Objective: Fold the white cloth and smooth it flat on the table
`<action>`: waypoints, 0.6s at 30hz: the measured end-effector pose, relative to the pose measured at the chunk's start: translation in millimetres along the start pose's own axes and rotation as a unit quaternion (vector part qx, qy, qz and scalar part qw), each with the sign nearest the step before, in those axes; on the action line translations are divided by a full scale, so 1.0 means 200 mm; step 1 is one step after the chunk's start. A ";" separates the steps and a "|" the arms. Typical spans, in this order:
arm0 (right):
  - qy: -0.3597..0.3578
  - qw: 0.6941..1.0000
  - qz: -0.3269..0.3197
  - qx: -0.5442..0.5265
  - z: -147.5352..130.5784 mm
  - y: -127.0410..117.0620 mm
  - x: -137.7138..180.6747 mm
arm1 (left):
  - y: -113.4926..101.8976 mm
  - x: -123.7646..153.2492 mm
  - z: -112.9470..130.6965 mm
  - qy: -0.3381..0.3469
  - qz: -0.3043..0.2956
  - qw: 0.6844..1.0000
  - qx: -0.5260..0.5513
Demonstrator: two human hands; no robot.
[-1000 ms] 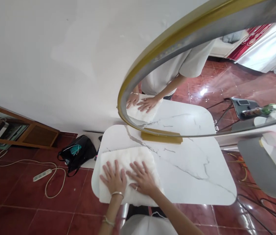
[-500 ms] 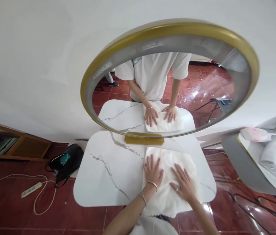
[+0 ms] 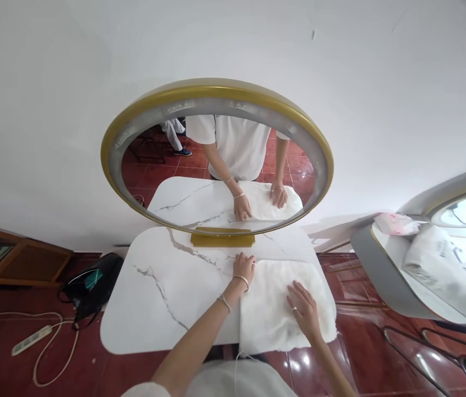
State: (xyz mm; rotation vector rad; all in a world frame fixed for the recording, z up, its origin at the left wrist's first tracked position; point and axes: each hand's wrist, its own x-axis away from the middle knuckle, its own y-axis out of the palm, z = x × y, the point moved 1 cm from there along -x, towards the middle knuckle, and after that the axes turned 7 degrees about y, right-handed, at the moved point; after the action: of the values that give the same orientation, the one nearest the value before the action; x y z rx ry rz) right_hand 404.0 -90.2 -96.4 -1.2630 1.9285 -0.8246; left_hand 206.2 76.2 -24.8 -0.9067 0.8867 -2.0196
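A soft white cloth (image 3: 270, 314) lies fairly flat on the right part of a white marble-patterned table (image 3: 134, 325). My left hand (image 3: 244, 266), with two bracelets at the wrist, is at the cloth's far left corner, its fingers curled and closed on the edge there. My right hand (image 3: 305, 311), with a ring on one finger, rests open and flat on the right half of the cloth. A loose thread hangs from the cloth's near left corner. Both hands and the cloth show again in the oval mirror (image 3: 216, 165).
The mirror's gold base (image 3: 222, 240) stands at the table's back edge by the white wall. A black bag (image 3: 96, 286) and a power strip (image 3: 31, 340) with a cable lie on the red floor at left. White bags (image 3: 456, 259) sit on another table at right.
My left hand has moved from lying flat on the cloth to its far left corner. The cloth lies flatter and straighter. My right hand stays on it. The view has shifted.
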 end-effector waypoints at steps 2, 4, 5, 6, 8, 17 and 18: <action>-0.001 1.000 0.000 0.003 -0.03 0.00 -0.01 | -0.02 0.02 -0.04 0.027 -0.014 1.000 -0.002; -0.009 1.000 -0.005 -0.003 -0.06 -0.01 -0.04 | -0.04 0.04 -0.07 0.044 -0.036 0.998 -0.001; -0.014 1.000 -0.009 -0.010 -0.08 -0.01 -0.06 | -0.05 0.05 -0.08 0.044 -0.045 0.998 -0.002; -0.020 1.000 -0.014 -0.018 -0.11 -0.02 -0.09 | -0.05 0.05 -0.09 0.040 -0.052 0.998 -0.004; -0.035 0.999 -0.027 -0.032 -0.17 -0.02 -0.15 | -0.07 0.07 -0.12 0.025 -0.061 0.998 -0.009; -0.170 0.967 -0.186 -0.030 -0.57 -0.12 -0.39 | -0.24 0.26 -0.06 0.180 -0.099 0.978 0.026; -0.178 0.957 -0.226 -0.035 -0.62 -0.15 -0.42 | -0.27 0.29 -0.05 0.197 -0.099 0.975 0.028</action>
State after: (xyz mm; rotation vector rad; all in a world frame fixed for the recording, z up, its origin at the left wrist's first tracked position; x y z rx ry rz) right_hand 342.9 -4.9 13.8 -1.7977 1.4128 -0.6877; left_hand 152.2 57.6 32.0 -0.5889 0.9734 -2.4369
